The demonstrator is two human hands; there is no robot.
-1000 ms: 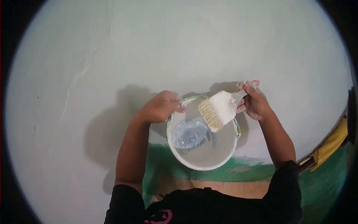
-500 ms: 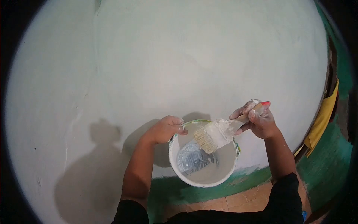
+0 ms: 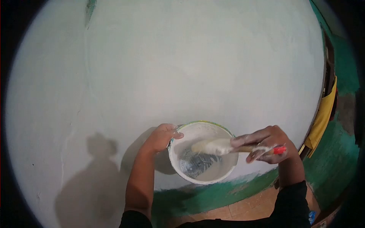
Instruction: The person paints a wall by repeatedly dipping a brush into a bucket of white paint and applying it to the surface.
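Note:
My left hand (image 3: 161,137) grips the left rim of a white paint bucket (image 3: 228,167), held up in front of a pale painted wall (image 3: 182,64). A little white paint lies in the bucket's bottom. My right hand (image 3: 266,145) holds a wide paintbrush (image 3: 213,146) by its handle, which ends in a red tip. The brush lies nearly flat across the bucket's mouth, its paint-coated bristles pointing left over the inside.
A green band (image 3: 213,192) runs along the wall's foot above a tan tiled floor (image 3: 243,207). At the right, a yellow cloth (image 3: 322,117) hangs by a dark edge and a green wall section (image 3: 344,68). My shadow falls on the wall at lower left.
My right hand has dropped and turned the brush from raised and tilted to nearly level across the bucket's mouth. The view has shifted, with bucket and hands lower in the frame.

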